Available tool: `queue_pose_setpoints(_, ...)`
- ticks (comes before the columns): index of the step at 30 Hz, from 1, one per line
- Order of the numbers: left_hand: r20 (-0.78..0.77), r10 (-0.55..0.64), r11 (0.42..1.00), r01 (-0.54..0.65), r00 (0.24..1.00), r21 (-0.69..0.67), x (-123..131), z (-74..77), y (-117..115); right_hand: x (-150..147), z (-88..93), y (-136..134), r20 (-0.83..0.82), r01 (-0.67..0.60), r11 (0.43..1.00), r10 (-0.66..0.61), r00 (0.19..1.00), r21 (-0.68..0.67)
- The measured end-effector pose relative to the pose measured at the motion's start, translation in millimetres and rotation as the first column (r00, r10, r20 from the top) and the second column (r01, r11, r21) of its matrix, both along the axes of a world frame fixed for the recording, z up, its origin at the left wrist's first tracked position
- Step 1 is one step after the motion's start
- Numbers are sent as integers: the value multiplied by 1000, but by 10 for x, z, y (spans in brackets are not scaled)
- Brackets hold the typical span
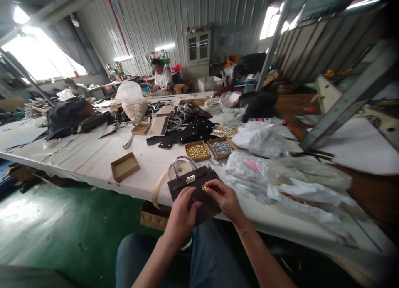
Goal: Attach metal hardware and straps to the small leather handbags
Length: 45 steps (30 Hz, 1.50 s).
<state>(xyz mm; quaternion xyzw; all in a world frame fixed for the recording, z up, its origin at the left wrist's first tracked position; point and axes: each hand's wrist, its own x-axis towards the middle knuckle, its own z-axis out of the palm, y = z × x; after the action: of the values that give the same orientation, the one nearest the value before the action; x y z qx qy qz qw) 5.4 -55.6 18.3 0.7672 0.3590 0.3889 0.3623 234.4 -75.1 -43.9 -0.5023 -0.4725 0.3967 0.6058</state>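
A dark brown handbag (207,211) with a grey patterned handle (175,167) and a silver-coloured clasp (190,179) lies at the table's front edge, above my knees. My left hand (184,209) is over its left front part, fingers slightly bent and the thumb apart, with nothing visible between them. With thumb and fingertips, my right hand (225,198) pinches small gold-coloured metal pieces (205,188) just above the bag's right side. The fingers partly cover these pieces, so their exact shape is unclear.
Behind the bag stand boxes of gold-coloured studs (197,151) and silver-coloured hardware (222,147). A cardboard tray (125,167) sits left, a roll of cream tape (160,188) beside the bag. Plastic bags (249,167) crowd the right. A metal post (343,101) slants there. Two people work farther back.
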Motion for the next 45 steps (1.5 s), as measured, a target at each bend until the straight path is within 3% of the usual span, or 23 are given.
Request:
queue_pose_setpoints(4, 17, -2, 1000, 3, 1000, -30, 219, -11, 218, 7, 80, -9, 7, -26, 999, 26, 1000, 37)
queue_pose_setpoints(9, 53, -88, 995, 90, 995, -35, 354, 40, 237, 35, 143, -24, 30, -66, 996, 64, 998, 63)
queue_pose_setpoints(23, 24, -142, 990, 143, 990, -13, 335, 108, 243, 47, 164, -36, 44, -85, 996, 83, 996, 39)
queue_pose_setpoints(29, -15, -185, 980, 186, 983, 76, 296, -17, 256, 32, 201, -50, 39, -91, 995, 89, 995, 34)
queue_pose_setpoints(36, -34, -132, 983, 135, 991, 122, 322, -198, 213, 30, 191, -47, 47, -86, 996, 85, 995, 7)
queue_pose_setpoints(45, 0, -132, 981, 130, 991, 145, 335, -252, 228, 21, 166, -43, 42, -67, 997, 66, 997, 23)
